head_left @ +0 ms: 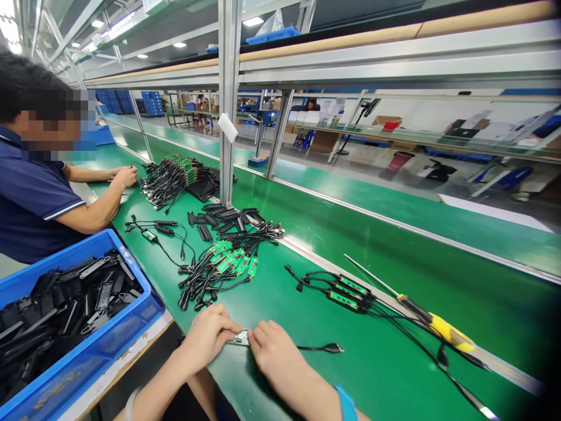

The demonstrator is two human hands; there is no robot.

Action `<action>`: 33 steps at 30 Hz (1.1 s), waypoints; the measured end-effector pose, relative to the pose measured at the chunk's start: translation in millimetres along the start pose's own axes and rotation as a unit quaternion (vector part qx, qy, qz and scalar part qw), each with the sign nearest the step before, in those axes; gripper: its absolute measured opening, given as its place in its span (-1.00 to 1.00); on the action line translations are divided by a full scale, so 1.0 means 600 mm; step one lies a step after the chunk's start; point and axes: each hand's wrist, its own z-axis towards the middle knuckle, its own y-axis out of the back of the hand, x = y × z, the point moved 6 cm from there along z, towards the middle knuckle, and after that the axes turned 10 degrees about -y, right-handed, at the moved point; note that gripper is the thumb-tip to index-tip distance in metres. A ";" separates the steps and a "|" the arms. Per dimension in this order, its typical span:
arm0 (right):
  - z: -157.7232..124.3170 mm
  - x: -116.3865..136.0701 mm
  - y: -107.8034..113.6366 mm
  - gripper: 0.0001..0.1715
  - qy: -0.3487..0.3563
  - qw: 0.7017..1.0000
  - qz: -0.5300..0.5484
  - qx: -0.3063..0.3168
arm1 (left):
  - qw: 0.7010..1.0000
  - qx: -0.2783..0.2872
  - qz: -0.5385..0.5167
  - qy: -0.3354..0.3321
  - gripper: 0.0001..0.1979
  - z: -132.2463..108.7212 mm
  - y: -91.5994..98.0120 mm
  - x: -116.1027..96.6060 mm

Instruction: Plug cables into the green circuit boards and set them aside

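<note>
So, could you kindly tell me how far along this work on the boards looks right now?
Done: three boards by the screwdriver look cased. In hand: the left hand and right hand grip a small cabled piece. Left: a heap of bare green boards and a blue crate of black casings.

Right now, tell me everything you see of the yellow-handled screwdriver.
The screwdriver lies flat, angled along the right side of the green bench mat. Its glossy yellow plastic handle has a black section next to the long, thin steel shaft, whose tip points up the bench. Black cables run close beside the handle.
</note>
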 end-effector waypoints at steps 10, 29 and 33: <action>-0.008 -0.003 0.008 -0.75 -0.066 0.959 0.276 0.018 | 0.990 -0.009 -0.140 0.021 -0.60 -0.027 0.025 0.000; -0.014 0.005 -0.002 -0.75 -0.074 0.980 0.181 -0.048 | 0.997 -0.040 0.038 -0.056 -0.71 -0.071 0.029 -0.008; -0.013 0.006 -0.006 -0.75 -0.077 0.980 0.178 -0.037 | 0.975 -0.013 0.205 -0.079 -0.61 -0.074 0.018 -0.012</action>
